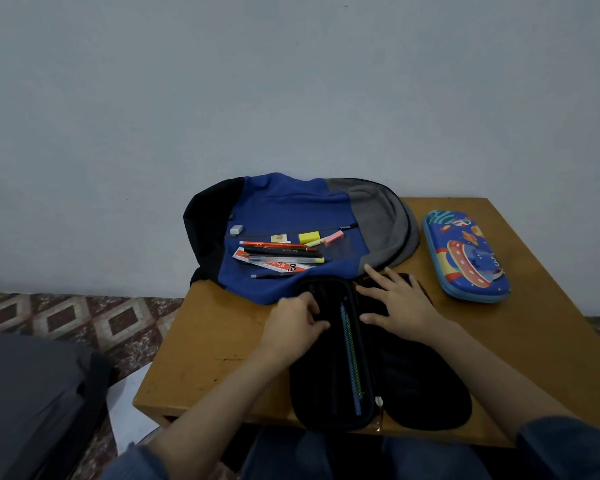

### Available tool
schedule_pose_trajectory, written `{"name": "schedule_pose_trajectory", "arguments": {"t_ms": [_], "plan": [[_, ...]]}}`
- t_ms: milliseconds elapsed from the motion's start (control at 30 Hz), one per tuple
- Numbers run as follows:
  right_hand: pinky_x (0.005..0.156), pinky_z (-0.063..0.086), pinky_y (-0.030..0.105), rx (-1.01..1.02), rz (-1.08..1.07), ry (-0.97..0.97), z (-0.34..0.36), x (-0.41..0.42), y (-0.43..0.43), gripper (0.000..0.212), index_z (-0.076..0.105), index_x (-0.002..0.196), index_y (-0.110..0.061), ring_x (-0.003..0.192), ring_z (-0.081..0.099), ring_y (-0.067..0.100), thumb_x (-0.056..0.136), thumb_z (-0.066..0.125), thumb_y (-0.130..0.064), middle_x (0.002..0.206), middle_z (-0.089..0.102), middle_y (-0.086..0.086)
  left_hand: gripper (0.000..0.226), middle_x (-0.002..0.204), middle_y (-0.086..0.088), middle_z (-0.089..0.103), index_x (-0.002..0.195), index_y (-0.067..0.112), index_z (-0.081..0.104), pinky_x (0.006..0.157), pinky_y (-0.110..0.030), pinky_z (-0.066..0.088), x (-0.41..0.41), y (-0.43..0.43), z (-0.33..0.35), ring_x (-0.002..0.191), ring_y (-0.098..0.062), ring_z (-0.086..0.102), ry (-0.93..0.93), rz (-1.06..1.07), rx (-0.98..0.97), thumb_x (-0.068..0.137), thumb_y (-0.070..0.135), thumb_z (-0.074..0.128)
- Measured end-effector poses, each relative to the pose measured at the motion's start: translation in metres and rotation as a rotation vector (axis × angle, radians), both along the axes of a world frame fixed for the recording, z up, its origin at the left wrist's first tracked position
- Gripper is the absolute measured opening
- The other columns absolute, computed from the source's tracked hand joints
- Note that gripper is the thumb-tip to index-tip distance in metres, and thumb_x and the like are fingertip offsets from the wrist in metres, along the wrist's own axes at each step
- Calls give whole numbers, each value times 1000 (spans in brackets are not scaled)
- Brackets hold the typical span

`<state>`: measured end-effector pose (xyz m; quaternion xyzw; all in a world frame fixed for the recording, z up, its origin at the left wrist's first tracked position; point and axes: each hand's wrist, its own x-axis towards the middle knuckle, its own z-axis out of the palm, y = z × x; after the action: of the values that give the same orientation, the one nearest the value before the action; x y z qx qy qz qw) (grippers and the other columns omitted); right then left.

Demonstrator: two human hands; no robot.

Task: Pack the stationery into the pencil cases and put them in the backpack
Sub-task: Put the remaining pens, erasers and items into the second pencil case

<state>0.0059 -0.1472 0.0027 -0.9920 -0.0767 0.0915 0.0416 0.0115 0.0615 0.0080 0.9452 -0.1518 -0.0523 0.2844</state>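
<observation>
- Wooden table [205, 341], orange-brown and scuffed with dark specks, standing against a plain pale blue-grey wall [291, 81].
- Patterned floor [66, 317] to the left, with diamond tiles in dull red and cream; a thin strip of the same at the far right.
- Dark grey bulk [32, 393] at lower left, too dim to identify; white sheet [129, 403] on the floor by the table's near-left corner.
- Backpack [284, 202], blue with black and grey panels, lying flat on the far half of the table, far edge up against the wall, left side overhanging the table edge.
- Loose stationery on top of the backpack: white eraser [235, 230], yellow eraser [308, 236], pink eraser [334, 238], orange pen [274, 244], red-and-white ruler [274, 264], and more pens bunched alongside.
- Black pencil case [329, 375], unzipped, lying lengthwise at near-centre, near end at the front edge, far end touching the backpack; lid [426, 386] folded out flat to the right; patterned blue-green pencils [350, 351] inside.
- Left hand [291, 323]: fingers and thumb curled, pinching the black pencil case's left rim near its far end.
- Right hand [399, 303]: fingers straight and spread, pressing flat on the far end of the lid, gripping nothing.
- Blue pencil case [465, 254] with a cartoon space print, closed, on the far right of the table, just beside the backpack's grey end, apart from both hands.
</observation>
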Motion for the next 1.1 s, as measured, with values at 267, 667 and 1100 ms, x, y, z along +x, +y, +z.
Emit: {"name": "schedule_pose_trajectory", "arguments": {"t_ms": [267, 667, 1100], "plan": [[117, 8, 48, 214, -46, 34, -4, -4, -6, 58, 26, 145, -35, 147, 1, 18, 92, 43, -53, 158, 8, -12, 6, 91, 2, 61, 94, 14, 62, 73, -20, 46, 55, 56, 10, 81, -7, 55, -194, 86, -40, 90, 16, 58], [114, 9, 57, 206, -88, 37, 5, 3, -5, 60, 34, 140, -39, 146, 10, 13, 86, 54, -55, 155, 18, -18, 26, 117, -9, 63, 111, 13, 67, 94, -43, 45, 134, 65, 14, 113, -28, 52, -321, 36, 284, 89, 20, 56], [115, 10, 57, 261, -108, -5, 1, 1, -5, 60, 37, 138, -39, 146, 10, 11, 84, 57, -54, 154, 20, -19, 36, 131, -7, 54, 128, 18, 55, 94, -38, 43, 151, 44, -1, 116, -24, 51, -200, -45, 312, 98, 31, 40]]}}
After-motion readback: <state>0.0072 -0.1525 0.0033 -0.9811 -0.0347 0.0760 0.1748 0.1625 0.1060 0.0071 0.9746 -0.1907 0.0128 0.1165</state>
